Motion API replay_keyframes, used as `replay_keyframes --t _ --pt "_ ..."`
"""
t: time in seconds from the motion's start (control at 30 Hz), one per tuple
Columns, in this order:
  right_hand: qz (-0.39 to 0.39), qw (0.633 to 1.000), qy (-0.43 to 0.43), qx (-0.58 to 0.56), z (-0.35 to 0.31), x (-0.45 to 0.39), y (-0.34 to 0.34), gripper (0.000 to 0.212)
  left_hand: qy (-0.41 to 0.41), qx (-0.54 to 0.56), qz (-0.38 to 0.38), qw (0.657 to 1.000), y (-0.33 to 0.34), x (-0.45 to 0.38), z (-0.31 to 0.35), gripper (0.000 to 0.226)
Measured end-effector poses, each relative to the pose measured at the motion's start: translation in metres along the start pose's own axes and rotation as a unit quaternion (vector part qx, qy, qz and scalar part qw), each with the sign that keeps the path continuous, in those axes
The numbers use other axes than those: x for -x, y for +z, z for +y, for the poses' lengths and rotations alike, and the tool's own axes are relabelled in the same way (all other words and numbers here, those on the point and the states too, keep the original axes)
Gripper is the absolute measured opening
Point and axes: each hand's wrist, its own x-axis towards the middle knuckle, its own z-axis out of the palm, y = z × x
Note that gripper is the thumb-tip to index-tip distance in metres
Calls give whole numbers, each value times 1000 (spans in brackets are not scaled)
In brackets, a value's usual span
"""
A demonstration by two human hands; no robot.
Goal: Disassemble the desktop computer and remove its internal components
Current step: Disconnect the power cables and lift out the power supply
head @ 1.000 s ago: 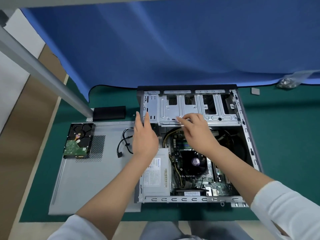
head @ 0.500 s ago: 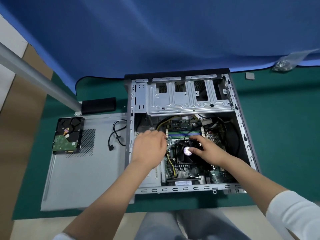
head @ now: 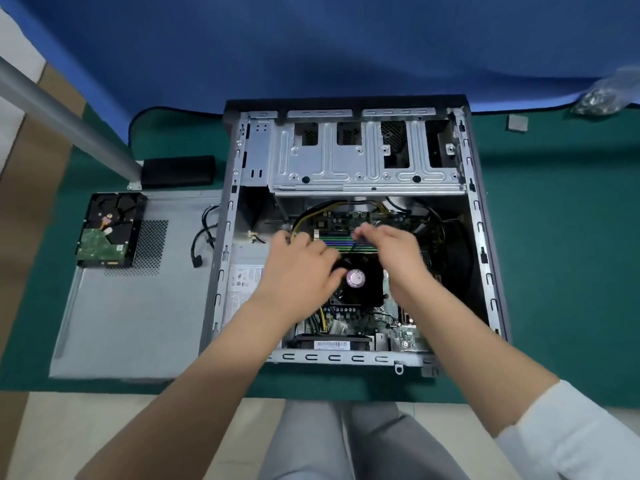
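Note:
The open desktop case (head: 479, 237) lies flat on a green mat. Inside are a bare metal drive cage (head: 346, 161), a black CPU fan (head: 362, 284), coloured memory slots (head: 334, 242), the motherboard (head: 398, 334) and a power supply (head: 242, 282). My left hand (head: 298, 271) hovers low over the slots' left end, fingers relaxed, thumb beside the fan hub. My right hand (head: 394, 254) is at the slots' right end, its fingertips pinched on a thin dark cable (head: 355, 244). Both hands are motion-blurred.
A removed hard drive (head: 107, 230) sits on the detached side panel (head: 138, 313) left of the case, with a loose black cable (head: 201, 244) and a black box (head: 178, 171). A screw bag (head: 602, 95) and small grey square (head: 517, 123) lie far right. A metal pole (head: 62, 123) crosses upper left.
Both hands came down from the drive cage into the case. My right hand then moved off the fan up to the memory slots; my left shifted right toward them.

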Motion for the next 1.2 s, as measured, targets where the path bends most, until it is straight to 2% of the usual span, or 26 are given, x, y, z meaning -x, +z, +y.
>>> replay_keyframes --t 0.1,0.2,0.33,0.43,0.5,0.6,0.73,0.83,0.93,1.03,1.1,1.13,1.2 --pt "-57 995 -6 -86 -6 11 -23 19 17 -17 -11 1000 0 -2 4 49" --pt "-98 985 15 -140 -6 18 -36 18 14 0 10 1000 2 -1 0 24" --pt "-133 979 43 -149 -8 22 -39 18 -9 51 34 998 -2 -3 -3 18" --pt "-143 969 68 -192 -15 20 -32 17 -2 65 16 998 -4 -6 -8 44" --pt "-155 964 82 -201 -20 19 -29 18 -7 47 7 999 -4 -10 -8 49" --pt "-176 957 103 -207 -26 17 -27 20 -16 14 34 999 -2 -16 -7 31" --pt "-196 957 100 -190 -26 13 -32 22 -50 37 53 997 -1 -17 -7 23" --pt "-196 973 63 -109 -22 9 -33 21 -67 26 53 996 2 -18 -6 21" --pt "-167 981 -14 101 -15 6 -35 27 -89 7 43 995 4 -22 -8 20" --pt "-150 950 -64 265 -9 4 -39 32 -128 22 12 991 0 -32 -12 20" --pt "-131 912 -87 379 -3 1 -43 36 -154 46 -8 987 -3 -37 -18 19" --pt "-119 894 -92 421 1 0 -45 38 -163 52 -12 985 -3 -38 -20 18" --pt "-100 886 -74 447 7 -2 -48 40 -181 57 -10 982 -3 -37 -23 17"
